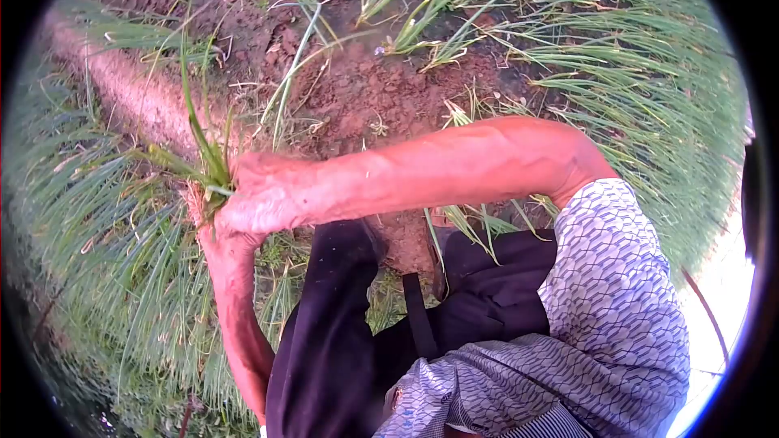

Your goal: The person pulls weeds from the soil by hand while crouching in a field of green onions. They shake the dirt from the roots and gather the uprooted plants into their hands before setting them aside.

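Our right hand met our left hand at the green tuft, its length pointing away; which grip clamped it, we couldn't tell.

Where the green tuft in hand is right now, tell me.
In the head view, the green tuft stands left of centre, against the right hand and just above the left hand.
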A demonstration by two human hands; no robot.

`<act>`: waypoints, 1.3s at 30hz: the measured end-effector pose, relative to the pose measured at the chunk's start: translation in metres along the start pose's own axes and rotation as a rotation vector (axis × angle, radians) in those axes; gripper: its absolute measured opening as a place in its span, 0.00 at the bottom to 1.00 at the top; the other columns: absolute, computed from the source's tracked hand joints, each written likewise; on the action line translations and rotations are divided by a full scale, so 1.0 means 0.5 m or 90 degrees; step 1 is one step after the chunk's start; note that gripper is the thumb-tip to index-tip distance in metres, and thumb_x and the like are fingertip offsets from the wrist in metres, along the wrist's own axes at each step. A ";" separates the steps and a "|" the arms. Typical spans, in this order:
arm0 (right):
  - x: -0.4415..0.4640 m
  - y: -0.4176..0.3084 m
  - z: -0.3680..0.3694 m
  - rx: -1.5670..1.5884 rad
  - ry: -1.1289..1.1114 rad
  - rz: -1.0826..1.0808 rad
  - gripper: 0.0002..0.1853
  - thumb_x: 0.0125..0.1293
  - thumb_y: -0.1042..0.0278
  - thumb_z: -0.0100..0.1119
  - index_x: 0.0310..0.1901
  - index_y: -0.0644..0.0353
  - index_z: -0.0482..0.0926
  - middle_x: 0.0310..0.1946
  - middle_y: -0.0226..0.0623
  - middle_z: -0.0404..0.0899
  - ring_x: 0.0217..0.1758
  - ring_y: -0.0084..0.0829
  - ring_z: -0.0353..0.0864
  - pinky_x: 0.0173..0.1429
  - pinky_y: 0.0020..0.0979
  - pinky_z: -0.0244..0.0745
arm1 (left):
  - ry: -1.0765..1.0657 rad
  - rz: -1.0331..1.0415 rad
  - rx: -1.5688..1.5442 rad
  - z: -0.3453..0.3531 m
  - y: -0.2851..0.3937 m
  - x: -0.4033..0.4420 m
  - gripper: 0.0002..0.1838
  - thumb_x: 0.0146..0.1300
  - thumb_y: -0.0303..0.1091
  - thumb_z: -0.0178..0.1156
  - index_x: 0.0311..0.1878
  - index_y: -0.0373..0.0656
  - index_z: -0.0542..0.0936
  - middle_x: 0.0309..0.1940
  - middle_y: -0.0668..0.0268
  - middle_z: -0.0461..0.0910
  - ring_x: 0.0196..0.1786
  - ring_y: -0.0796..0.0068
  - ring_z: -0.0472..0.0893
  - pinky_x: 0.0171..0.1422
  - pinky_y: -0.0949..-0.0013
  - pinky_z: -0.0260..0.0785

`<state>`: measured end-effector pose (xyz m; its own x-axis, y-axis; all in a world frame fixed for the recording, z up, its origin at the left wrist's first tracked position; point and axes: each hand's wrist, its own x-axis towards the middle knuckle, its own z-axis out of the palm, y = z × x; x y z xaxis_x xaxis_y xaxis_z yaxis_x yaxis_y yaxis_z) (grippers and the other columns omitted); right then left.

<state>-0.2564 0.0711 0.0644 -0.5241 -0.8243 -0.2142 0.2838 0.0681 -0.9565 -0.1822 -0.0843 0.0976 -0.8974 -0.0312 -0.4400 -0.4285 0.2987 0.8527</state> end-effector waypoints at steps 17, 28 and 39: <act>-0.292 0.269 -0.303 -0.057 0.411 0.328 0.11 0.62 0.74 0.49 0.45 0.68 0.75 0.28 0.40 0.80 0.27 0.30 0.83 0.28 0.30 0.82 | 0.231 0.029 -0.333 -0.138 0.049 -0.014 0.16 0.64 0.37 0.55 0.49 0.36 0.75 0.34 0.65 0.80 0.15 0.86 0.69 0.13 0.84 0.62; -0.207 0.337 -0.405 -0.796 0.310 0.017 0.06 0.62 0.70 0.53 0.40 0.49 0.75 0.33 0.42 0.72 0.32 0.41 0.80 0.34 0.36 0.79 | 0.143 0.073 -0.337 -0.169 0.052 -0.032 0.24 0.64 0.35 0.53 0.59 0.31 0.63 0.35 0.66 0.65 0.17 0.88 0.65 0.15 0.88 0.60; -0.198 0.385 -0.407 -0.846 0.371 -0.070 0.04 0.59 0.70 0.52 0.35 0.59 0.71 0.31 0.39 0.73 0.38 0.41 0.77 0.38 0.38 0.75 | 0.125 0.083 -0.322 -0.189 0.043 -0.034 0.25 0.64 0.34 0.53 0.61 0.30 0.64 0.40 0.61 0.72 0.20 0.88 0.69 0.15 0.87 0.61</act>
<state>-0.3133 0.2804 -0.1390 -0.8308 -0.5408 0.1313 -0.5463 0.7475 -0.3779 -0.1862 -0.1673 0.1500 -0.9286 -0.2158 -0.3018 -0.2657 -0.1810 0.9469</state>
